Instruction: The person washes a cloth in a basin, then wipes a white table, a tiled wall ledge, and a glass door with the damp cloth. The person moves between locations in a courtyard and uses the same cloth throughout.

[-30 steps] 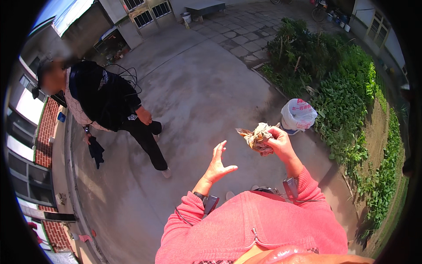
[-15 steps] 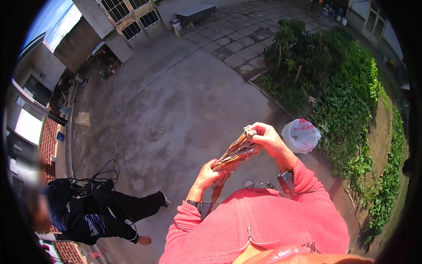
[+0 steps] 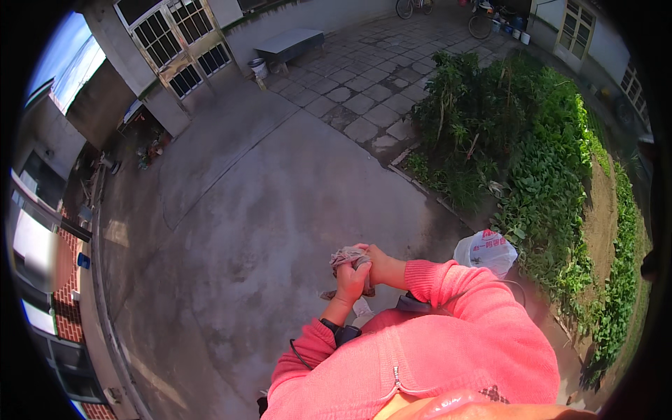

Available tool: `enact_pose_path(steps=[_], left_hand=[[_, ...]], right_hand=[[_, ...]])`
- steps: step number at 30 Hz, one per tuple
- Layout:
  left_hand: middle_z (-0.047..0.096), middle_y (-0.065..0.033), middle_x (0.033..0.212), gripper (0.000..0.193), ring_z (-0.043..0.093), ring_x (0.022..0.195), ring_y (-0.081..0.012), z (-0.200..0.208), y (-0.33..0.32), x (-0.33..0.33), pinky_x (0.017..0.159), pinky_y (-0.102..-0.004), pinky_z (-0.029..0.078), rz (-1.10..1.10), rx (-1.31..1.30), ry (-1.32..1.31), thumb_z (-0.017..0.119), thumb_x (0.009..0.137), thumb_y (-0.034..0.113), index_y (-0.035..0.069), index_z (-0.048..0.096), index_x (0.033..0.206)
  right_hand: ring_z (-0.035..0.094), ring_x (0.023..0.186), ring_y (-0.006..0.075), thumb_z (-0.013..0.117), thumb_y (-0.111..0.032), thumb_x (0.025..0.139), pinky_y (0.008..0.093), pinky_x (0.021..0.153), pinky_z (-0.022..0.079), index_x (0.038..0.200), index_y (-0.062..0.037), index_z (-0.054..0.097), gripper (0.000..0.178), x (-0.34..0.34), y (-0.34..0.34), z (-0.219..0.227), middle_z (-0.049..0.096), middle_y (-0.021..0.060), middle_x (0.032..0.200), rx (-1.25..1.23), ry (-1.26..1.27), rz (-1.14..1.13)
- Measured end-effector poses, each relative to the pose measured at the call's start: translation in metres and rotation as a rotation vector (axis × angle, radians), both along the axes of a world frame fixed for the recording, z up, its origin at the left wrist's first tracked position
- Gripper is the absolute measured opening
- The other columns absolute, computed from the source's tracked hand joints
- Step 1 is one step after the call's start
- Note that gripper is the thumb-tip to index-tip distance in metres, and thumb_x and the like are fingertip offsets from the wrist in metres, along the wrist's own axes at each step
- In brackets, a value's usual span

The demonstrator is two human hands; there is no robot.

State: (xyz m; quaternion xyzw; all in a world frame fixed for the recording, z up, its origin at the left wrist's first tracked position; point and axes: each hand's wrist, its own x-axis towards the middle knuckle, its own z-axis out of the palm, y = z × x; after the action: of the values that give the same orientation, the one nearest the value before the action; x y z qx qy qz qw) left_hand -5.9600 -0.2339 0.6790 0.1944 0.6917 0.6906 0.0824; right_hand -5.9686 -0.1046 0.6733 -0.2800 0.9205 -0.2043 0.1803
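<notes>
A crumpled greyish-pink cloth point(image 3: 348, 256) is bunched up in front of my chest, gripped in both hands. My left hand point(image 3: 350, 281) is closed round it from the near side, thumb upward. Pressed close against it, my right hand point(image 3: 383, 266) is also closed on the bundle. A small darker end of the cloth pokes out beside my left wrist. Much of the bundle is hidden by my fingers.
To my right, a white plastic bag point(image 3: 486, 255) with red print stands by the vegetable bed point(image 3: 532, 175). Concrete paving point(image 3: 245, 245) stretches ahead. Farther off are a grey bench point(image 3: 290, 45), a bucket point(image 3: 258, 68) and bicycles point(image 3: 480, 25). A brick-and-window wall runs along the left.
My hands have come together and lower, and the cloth, stretched between them before, is now bunched. The dark-clothed person on the left has mostly gone from view. The view has shifted.
</notes>
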Motion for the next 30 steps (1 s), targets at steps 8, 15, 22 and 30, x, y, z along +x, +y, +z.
enact_pose_path(steps=[8,15,22,30], left_hand=[[0.068,-0.0216,0.108,0.043,0.065,0.099,-0.0311,0.066,0.050,-0.173,0.089,-0.0373,0.049,-0.738,-0.342,0.050,0.065,0.076,0.027,0.000,0.067,0.109],[0.067,-0.0221,0.109,0.049,0.065,0.099,-0.0315,0.020,0.063,-0.330,0.088,-0.0364,0.049,-0.490,-0.851,-0.082,0.065,0.076,0.023,-0.002,0.063,0.117],[0.061,-0.0046,0.090,0.024,0.059,0.083,-0.0133,-0.024,0.079,-0.482,0.074,-0.0285,0.049,0.281,-0.001,-0.440,0.065,0.085,0.011,-0.001,0.056,0.103],[0.052,-0.0140,0.115,0.042,0.053,0.104,-0.0252,0.010,0.216,-0.563,0.097,-0.0380,0.042,0.349,-0.123,0.605,0.060,0.082,0.015,0.000,0.049,0.118]], right_hand=[[0.058,0.115,0.0247,0.062,-0.022,0.087,0.0397,0.101,0.044,0.123,-0.0142,0.062,0.037,-0.124,-0.023,-0.051,0.066,0.0102,0.115,-0.008,-0.030,0.249],[0.056,0.117,0.0265,0.063,-0.018,0.086,0.0401,0.105,0.041,0.125,-0.0114,0.060,0.040,-0.240,0.045,-0.019,0.062,0.0129,0.121,-0.135,-0.298,0.042],[0.055,0.120,0.0289,0.061,-0.035,0.093,0.0440,0.097,0.046,0.139,-0.0107,0.051,0.053,-0.411,0.224,-0.003,0.057,0.0146,0.131,-0.931,-0.471,-0.787],[0.064,0.089,0.0282,0.041,-0.055,0.097,0.0418,0.080,0.053,0.104,-0.0022,0.061,0.056,-0.572,0.170,-0.021,0.066,0.0161,0.095,-1.985,-0.990,-0.619]])
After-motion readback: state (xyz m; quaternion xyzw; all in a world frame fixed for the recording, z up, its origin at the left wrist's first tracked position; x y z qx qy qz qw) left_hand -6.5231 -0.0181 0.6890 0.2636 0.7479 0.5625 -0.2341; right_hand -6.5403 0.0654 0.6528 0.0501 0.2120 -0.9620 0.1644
